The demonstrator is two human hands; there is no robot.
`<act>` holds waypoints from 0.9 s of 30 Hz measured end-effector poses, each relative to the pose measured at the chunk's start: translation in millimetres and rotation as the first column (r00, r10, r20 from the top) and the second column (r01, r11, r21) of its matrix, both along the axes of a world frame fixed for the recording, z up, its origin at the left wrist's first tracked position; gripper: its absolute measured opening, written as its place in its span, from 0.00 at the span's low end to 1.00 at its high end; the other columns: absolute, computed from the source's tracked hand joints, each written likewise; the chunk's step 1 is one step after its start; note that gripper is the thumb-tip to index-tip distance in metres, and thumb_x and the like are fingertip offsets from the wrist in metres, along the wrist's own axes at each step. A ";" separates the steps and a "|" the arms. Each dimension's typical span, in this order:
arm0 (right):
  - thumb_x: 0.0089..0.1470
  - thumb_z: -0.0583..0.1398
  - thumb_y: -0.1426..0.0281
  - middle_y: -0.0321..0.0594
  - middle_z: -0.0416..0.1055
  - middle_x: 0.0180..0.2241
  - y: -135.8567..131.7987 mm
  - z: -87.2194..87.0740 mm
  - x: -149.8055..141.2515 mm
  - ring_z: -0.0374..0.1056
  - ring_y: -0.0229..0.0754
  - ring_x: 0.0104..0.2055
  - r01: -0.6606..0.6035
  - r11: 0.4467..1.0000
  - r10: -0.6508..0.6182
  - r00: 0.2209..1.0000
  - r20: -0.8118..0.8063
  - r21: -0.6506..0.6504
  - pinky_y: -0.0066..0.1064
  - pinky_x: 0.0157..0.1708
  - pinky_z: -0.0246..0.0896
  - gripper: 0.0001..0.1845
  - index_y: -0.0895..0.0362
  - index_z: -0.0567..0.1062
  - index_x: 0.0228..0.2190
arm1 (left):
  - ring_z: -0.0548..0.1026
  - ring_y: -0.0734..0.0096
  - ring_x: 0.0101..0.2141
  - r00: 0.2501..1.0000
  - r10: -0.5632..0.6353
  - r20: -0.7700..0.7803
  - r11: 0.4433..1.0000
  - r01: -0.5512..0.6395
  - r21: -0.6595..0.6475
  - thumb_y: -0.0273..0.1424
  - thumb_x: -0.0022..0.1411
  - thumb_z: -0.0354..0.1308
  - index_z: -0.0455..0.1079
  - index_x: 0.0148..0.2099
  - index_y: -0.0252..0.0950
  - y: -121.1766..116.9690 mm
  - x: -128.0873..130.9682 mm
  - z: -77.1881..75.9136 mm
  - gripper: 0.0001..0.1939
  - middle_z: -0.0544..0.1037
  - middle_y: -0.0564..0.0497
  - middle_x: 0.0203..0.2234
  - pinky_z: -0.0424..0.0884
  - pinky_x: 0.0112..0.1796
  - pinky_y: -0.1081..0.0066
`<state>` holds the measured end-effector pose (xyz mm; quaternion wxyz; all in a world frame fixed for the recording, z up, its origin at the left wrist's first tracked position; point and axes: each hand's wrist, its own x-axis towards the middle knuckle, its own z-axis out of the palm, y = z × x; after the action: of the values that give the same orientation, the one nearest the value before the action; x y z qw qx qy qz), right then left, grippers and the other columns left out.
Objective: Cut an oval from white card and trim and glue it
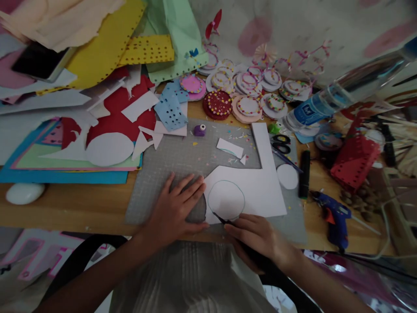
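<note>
A white sheet of card [257,191] with a teal circle drawn on it lies on the grey cutting mat [169,152]. My left hand [176,208] rests flat with fingers spread, its fingertips at the card's left edge. Near the bottom of the circle, my right hand [254,234] pinches a slim dark pointed tool [219,217]. The tool's tip meets the card by the drawn line; its exact kind is hard to make out. A cut white disc [287,176] sits just right of the card, and a small white offcut [230,148] lies above it.
Black scissors [281,144], a black marker [304,174] and a blue glue gun [335,217] with a cord lie to the right. A water bottle [345,91] leans there. Decorated paper hats [249,106] crowd the back. Coloured sheets [74,161] and a phone [42,61] fill the left.
</note>
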<state>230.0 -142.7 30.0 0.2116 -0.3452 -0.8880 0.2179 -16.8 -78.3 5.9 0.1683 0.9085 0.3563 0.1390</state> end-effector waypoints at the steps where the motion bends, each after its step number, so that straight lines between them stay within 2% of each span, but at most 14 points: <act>1: 0.60 0.53 0.80 0.37 0.67 0.24 3.6 2.5 0.7 0.61 0.40 0.25 -0.033 0.999 0.032 0.999 0.021 0.026 0.31 0.22 0.55 0.10 0.61 0.68 0.43 | 0.62 0.47 0.60 1.000 -0.002 -0.005 1.000 0.002 -0.001 0.52 0.60 0.55 0.60 0.64 0.31 0.0 0.1 0.2 0.39 0.64 0.43 0.62 0.45 0.61 0.41; 4: 0.58 0.55 0.81 0.36 0.66 0.23 13.7 8.3 3.7 0.60 0.40 0.24 -0.115 0.989 0.108 0.991 0.075 0.093 0.33 0.21 0.51 0.08 0.60 0.69 0.39 | 0.62 0.47 0.60 1.000 -0.006 -0.019 1.000 0.006 -0.001 0.52 0.60 0.55 0.60 0.64 0.32 0.1 0.0 0.2 0.38 0.64 0.44 0.62 0.44 0.61 0.42; 8: 0.59 0.56 0.79 0.36 0.67 0.23 22.8 11.2 7.1 0.61 0.39 0.25 -0.196 0.974 0.183 0.977 0.113 0.117 0.33 0.21 0.50 0.07 0.60 0.70 0.39 | 0.62 0.47 0.60 1.000 -0.004 -0.025 1.000 0.004 -0.005 0.53 0.60 0.53 0.60 0.64 0.32 -0.2 -0.5 -1.5 0.39 0.64 0.44 0.62 0.42 0.62 0.42; 13: 0.59 0.55 0.80 0.34 0.64 0.21 25.3 11.3 9.1 0.59 0.38 0.23 -0.192 0.974 0.185 0.980 0.071 0.121 0.33 0.21 0.48 0.07 0.58 0.69 0.34 | 0.62 0.48 0.60 1.000 -0.001 -0.023 1.000 0.000 -0.004 0.53 0.60 0.54 0.59 0.64 0.32 -0.4 -0.8 -3.0 0.39 0.64 0.43 0.62 0.40 0.62 0.43; 16: 0.59 0.54 0.80 0.34 0.64 0.20 19.4 8.1 15.2 0.58 0.38 0.23 -0.181 0.978 0.179 0.983 0.031 0.101 0.33 0.21 0.48 0.07 0.59 0.69 0.34 | 0.62 0.48 0.60 1.000 -0.002 -0.018 1.000 0.002 -0.002 0.53 0.60 0.55 0.60 0.64 0.31 0.3 -0.5 -2.3 0.39 0.64 0.44 0.62 0.39 0.62 0.45; 21: 0.57 0.58 0.80 0.33 0.65 0.21 15.5 4.3 25.2 0.59 0.37 0.23 -0.218 0.969 0.211 0.975 0.066 0.118 0.33 0.21 0.48 0.06 0.57 0.70 0.33 | 0.63 0.48 0.60 1.000 -0.008 -0.013 1.000 0.008 -0.001 0.52 0.59 0.55 0.62 0.63 0.31 2.0 0.3 -1.7 0.38 0.66 0.44 0.61 0.39 0.63 0.46; 25: 0.57 0.58 0.78 0.32 0.64 0.19 26.6 13.0 29.4 0.60 0.37 0.22 -0.307 0.944 0.294 0.949 0.111 0.124 0.33 0.20 0.47 0.07 0.55 0.70 0.29 | 0.63 0.48 0.59 1.000 -0.004 -0.008 1.000 0.004 0.002 0.53 0.59 0.55 0.63 0.62 0.30 2.9 1.0 -2.0 0.38 0.67 0.43 0.60 0.38 0.63 0.48; 27: 0.58 0.56 0.79 0.32 0.66 0.20 29.3 19.0 35.7 0.61 0.37 0.22 -0.290 0.955 0.288 0.957 0.042 0.067 0.33 0.20 0.50 0.07 0.55 0.72 0.32 | 0.63 0.47 0.59 1.000 -0.013 -0.011 1.000 0.013 0.009 0.53 0.59 0.55 0.63 0.62 0.29 3.2 0.8 -2.5 0.39 0.67 0.42 0.60 0.38 0.63 0.48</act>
<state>265.6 -113.4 49.0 0.1757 -0.2071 -0.9396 0.2085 -16.0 -75.1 3.5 0.1632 0.9123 0.3507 0.1344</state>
